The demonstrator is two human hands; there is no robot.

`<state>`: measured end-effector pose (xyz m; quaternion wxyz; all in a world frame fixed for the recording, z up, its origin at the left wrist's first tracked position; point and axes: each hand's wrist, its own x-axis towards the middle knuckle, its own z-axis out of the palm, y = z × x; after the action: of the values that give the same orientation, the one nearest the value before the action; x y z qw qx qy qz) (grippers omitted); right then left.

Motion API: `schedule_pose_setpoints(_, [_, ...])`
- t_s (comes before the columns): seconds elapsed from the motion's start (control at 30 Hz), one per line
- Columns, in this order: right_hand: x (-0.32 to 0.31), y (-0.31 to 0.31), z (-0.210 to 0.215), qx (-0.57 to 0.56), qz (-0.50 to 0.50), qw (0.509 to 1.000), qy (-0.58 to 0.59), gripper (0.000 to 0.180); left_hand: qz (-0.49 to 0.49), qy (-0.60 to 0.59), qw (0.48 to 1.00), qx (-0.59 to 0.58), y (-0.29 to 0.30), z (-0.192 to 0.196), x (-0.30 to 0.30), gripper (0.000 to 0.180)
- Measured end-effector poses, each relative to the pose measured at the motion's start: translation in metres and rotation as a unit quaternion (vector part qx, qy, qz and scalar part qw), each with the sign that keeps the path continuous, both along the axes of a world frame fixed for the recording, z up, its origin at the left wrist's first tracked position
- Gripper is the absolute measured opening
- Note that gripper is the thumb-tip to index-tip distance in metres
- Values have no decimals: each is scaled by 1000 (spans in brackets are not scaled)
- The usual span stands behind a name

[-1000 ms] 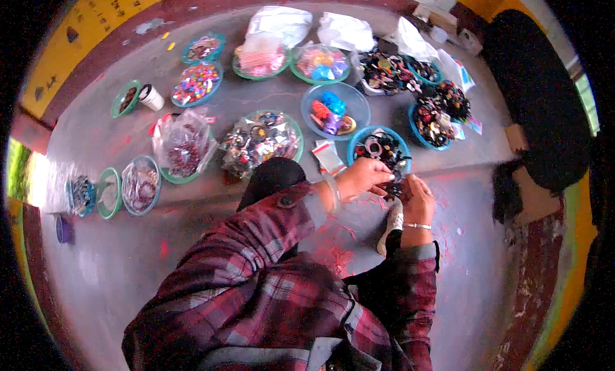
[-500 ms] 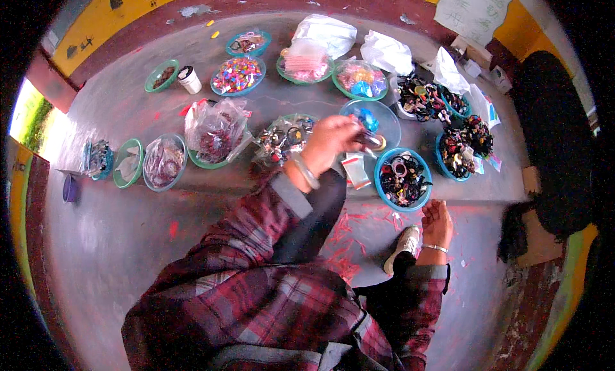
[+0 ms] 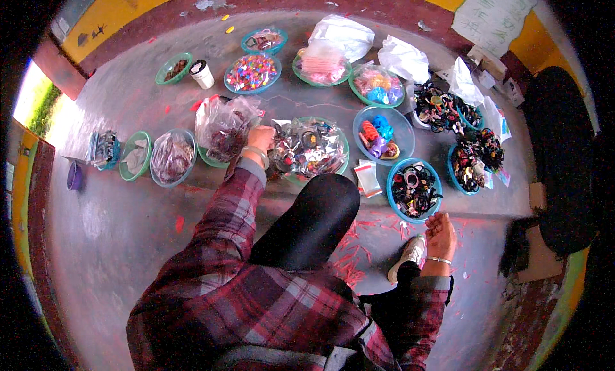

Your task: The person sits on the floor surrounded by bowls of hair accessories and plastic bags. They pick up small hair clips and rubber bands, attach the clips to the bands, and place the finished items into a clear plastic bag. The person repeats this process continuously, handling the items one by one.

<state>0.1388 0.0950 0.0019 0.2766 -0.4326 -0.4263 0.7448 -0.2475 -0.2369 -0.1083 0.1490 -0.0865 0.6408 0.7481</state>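
My left hand (image 3: 261,138) is at the left edge of a green bowl (image 3: 346,158) heaped with small clear-bagged hair accessories. Its fingers are bent closed, and whatever they hold is hidden. Left of it, a bulging clear plastic bag (image 3: 225,124) sits in another green bowl. My right hand (image 3: 441,236) is palm up with fingers loosely curled and apart, and nothing shows in it. Just beyond its fingertips stands a blue bowl of dark hair ties (image 3: 414,188). A clear bowl (image 3: 410,124) behind that holds red, blue and purple bundles.
Small clear bags with a red strip (image 3: 368,178) lie between the bowls. Farther back are a bowl of colourful small pieces (image 3: 252,72), a white cup with a dark lid (image 3: 202,74) and white plastic bags (image 3: 343,37). Red scraps (image 3: 349,256) litter the floor below the ledge.
My left hand has moved left from above the clear bowl to the bowl of bagged accessories. My right hand is slightly lower in the picture, its fingers a little more unfolded.
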Motion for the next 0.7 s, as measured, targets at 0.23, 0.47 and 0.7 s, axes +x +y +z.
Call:
schedule_pose_setpoints(0.23, [-1, 1, -8, 18, 8, 1000, -2, 20, -105, 39, 970, -215, 25, -22, -13, 15])
schedule_pose_setpoints(0.47, [-4, -3, -3, 4, 39, 999, -6, 20, -191, 259, 846, -426, 15, -56, -39, 14])
schedule_pose_setpoints(0.7, [2, -1, -4, 16, 16, 999, -34, 22, -194, 182, 836, -480, 53, -24, -26, 21])
